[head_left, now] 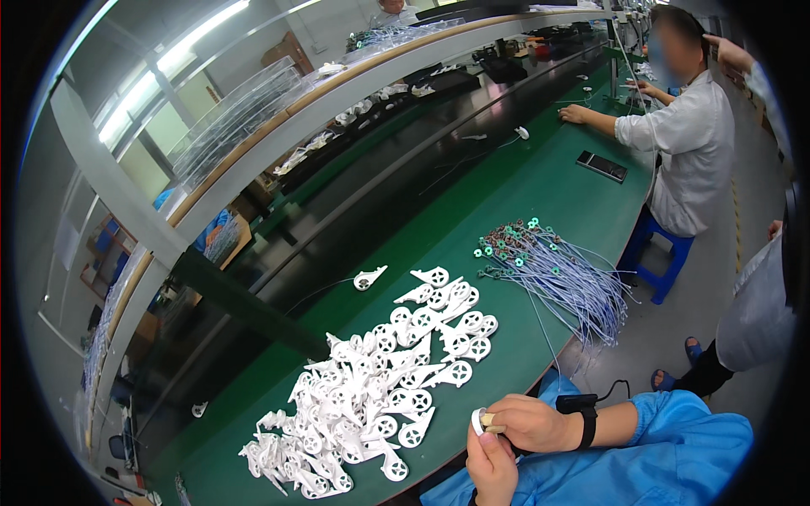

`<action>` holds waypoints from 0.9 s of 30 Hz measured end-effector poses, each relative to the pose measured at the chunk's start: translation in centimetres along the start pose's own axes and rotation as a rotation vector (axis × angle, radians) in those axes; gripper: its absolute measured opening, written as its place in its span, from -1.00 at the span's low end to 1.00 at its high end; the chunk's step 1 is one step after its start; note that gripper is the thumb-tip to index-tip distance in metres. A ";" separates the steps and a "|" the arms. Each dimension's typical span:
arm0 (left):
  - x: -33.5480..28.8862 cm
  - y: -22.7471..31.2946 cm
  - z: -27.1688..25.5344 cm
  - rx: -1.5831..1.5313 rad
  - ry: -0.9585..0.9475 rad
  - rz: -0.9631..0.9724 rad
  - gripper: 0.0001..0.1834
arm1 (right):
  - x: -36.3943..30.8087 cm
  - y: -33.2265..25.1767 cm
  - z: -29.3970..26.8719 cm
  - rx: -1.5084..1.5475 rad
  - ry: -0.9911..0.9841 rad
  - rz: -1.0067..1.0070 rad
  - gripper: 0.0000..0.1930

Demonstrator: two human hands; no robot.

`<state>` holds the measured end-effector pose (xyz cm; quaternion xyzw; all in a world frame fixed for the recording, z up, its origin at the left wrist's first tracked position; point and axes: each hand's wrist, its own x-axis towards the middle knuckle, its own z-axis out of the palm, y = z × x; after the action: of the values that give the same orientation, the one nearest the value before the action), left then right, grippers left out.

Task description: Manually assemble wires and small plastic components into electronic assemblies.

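A white plastic part (477,422) is pinched upright between the thumb and fingers of my left hand (492,474), close to the table's front edge. My right hand (533,423) is closed, its fingertips in pale yellow covers and pressed to the side of that part. Whatever lies between the right fingertips is hidden. From a bundle of thin lilac cables (574,291) with green and brown round ends, one strand trails down toward my right hand. Left of the bundle lies a large heap of white plastic parts (337,413), each with a spoked round end and a tapered arm.
The green table (405,211) runs along a dark conveyor belt (337,211) with a lone white part on a wire. A post and shelf (278,126) rise on the left. Farther right are a black handheld device (602,166), a seated co-worker (688,143) and a blue stool (662,253).
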<state>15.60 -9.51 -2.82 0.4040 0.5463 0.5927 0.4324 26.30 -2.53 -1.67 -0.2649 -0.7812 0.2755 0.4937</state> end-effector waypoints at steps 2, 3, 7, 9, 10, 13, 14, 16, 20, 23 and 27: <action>0.2 0.2 0.0 0.154 -0.048 0.069 -0.59 | 0.0 0.4 -0.4 0.022 -0.008 0.016 -0.70; 0.2 0.4 -0.2 0.153 -0.048 0.069 -0.59 | 0.1 0.4 -0.5 0.060 -0.027 0.027 -0.70; 0.3 1.0 -0.1 0.157 -0.081 0.030 -0.60 | 0.6 0.6 -0.7 0.101 -0.063 0.060 -0.71; 0.4 1.2 0.0 0.162 -0.078 0.040 -0.60 | 0.5 0.8 -0.7 0.142 -0.086 0.076 -0.71; 0.5 1.4 0.1 0.241 -0.079 0.092 -0.59 | 0.5 0.9 -0.8 0.142 -0.086 0.078 -0.71; 0.6 2.1 -0.3 0.335 -0.110 0.075 -0.57 | 0.9 1.1 -1.1 0.091 -0.192 0.117 -0.74; 0.6 2.3 -0.5 0.348 -0.141 0.007 -0.56 | 1.0 1.1 -1.1 0.150 -0.237 0.191 -0.76; 0.6 1.8 -0.3 0.403 -0.112 0.070 -0.55 | 1.0 1.1 -1.1 0.208 -0.277 0.266 -0.77; 0.4 1.6 -0.4 0.526 -0.078 0.120 -0.53 | 1.0 0.1 -0.7 0.051 -0.224 0.115 -0.81; 0.3 1.2 -0.6 0.508 -0.095 0.074 -0.52 | 0.8 0.3 -0.3 -0.058 -0.214 0.013 -0.80; 0.9 -0.4 -1.0 0.562 -0.017 0.305 -0.59 | 1.2 0.5 -0.4 -0.032 -0.207 -0.036 -0.75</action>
<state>14.41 -8.94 -3.34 0.5900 0.6182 0.4731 0.2144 26.28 -1.29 -1.10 -0.2286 -0.8371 0.2798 0.4108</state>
